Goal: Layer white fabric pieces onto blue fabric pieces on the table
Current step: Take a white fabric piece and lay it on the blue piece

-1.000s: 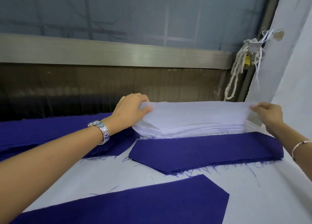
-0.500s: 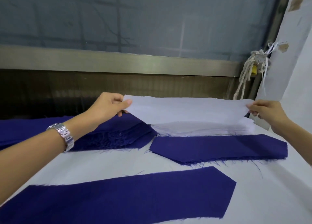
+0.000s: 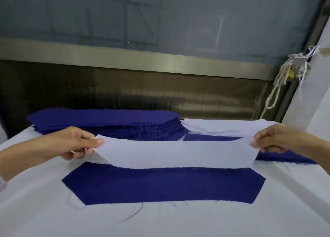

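Over the far edge of the nearest dark-blue fabric piece with angled ends (image 3: pixel 160 185), you now hold a single long white fabric piece (image 3: pixel 178 153) stretched between both hands; a second ago that piece was still the top sheet on the stack of white pieces (image 3: pixel 228 127) at the back right, and half a second ago you had it lifted just clear of that stack; since then you have carried it toward yourself, past the second blue piece (image 3: pixel 285 159) that lies in front of the white stack. Your left hand (image 3: pixel 71 144) pinches the left end, thumb on top and fingers curled beneath; your right hand (image 3: pixel 278 138) pinches the right end the same way, so both are clamped on the cloth; the middle sags a little between them. The white strip's lower edge overlaps the blue piece's far edge in this view, but whether it touches yet cannot be told. The stack of blue pieces (image 3: pixel 107 122) sits untouched at the back left of the white-covered table (image 3: pixel 160 222). For the task this means the pick is done and the lay-down is next; you will likely need to bring the strip further toward you and match its slanted ends to the blue ones before letting go, since thin cloth could shift or fold as it lands.
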`<state>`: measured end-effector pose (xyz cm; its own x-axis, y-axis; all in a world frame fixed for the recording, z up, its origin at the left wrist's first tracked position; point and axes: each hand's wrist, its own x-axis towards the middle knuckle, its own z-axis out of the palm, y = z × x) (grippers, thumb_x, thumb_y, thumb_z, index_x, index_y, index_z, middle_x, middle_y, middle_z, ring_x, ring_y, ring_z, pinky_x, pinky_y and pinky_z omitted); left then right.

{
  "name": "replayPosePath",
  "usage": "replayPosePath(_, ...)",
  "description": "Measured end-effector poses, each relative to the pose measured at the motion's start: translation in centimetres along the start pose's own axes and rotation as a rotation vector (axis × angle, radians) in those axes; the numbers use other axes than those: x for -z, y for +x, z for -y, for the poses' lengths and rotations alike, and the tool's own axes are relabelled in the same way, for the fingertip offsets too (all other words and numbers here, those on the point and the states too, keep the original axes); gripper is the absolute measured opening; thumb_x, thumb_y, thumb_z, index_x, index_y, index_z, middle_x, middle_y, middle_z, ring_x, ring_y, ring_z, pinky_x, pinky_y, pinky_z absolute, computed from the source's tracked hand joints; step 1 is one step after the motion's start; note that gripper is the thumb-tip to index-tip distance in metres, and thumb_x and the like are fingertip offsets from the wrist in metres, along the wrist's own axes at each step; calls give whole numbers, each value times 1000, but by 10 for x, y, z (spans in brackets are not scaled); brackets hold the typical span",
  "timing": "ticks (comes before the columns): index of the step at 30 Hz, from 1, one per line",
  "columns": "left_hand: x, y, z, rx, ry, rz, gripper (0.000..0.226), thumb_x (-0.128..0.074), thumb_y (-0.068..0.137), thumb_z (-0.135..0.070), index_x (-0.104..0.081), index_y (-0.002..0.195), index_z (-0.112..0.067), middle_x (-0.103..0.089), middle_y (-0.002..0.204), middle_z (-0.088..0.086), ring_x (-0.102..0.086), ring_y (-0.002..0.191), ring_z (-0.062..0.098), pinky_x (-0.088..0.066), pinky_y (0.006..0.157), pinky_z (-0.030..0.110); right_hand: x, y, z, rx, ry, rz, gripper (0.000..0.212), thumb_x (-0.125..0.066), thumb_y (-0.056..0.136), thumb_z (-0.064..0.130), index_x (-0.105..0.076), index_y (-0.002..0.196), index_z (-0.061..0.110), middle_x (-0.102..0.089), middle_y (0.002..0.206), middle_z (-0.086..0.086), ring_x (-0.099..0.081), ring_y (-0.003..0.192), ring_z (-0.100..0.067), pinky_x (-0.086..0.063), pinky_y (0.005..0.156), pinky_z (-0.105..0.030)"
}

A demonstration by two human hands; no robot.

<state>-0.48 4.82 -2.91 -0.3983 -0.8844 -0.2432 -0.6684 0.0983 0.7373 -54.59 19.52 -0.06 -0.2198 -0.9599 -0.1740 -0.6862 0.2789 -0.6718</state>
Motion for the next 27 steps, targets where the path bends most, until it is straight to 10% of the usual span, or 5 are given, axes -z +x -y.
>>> replayPosePath(12,6,-25,37,110,122,263,83,-80,56,-75,-62,85,1,-77,83,6,-47,38,8,-26,41,18,-29,-8,-30,-41,-21,283,57,-90,63,54,-76,93,8,-69,77,-18,-40,48,-11,-31,45,-17)
replayPosePath(17,1,-20,44,119,97,250,78,-81,58,-74,-63,83,-2,-77,90,15,-48,38,11,-31,41,19,-32,-11,-28,-41,-12,288,49,-88,65,48,-77,95,11,-72,96,-25,-51,66,-20,-35,50,-17)
replayPosePath(27,-4,-22,38,135,103,209,85,-79,51,-76,-60,89,-2,-77,85,15,-45,34,11,-30,38,16,-34,-11,-26,-47,11,303,20,-74,87,26,-66,81,9,-66,69,-16,-41,47,-11,-33,46,-15)
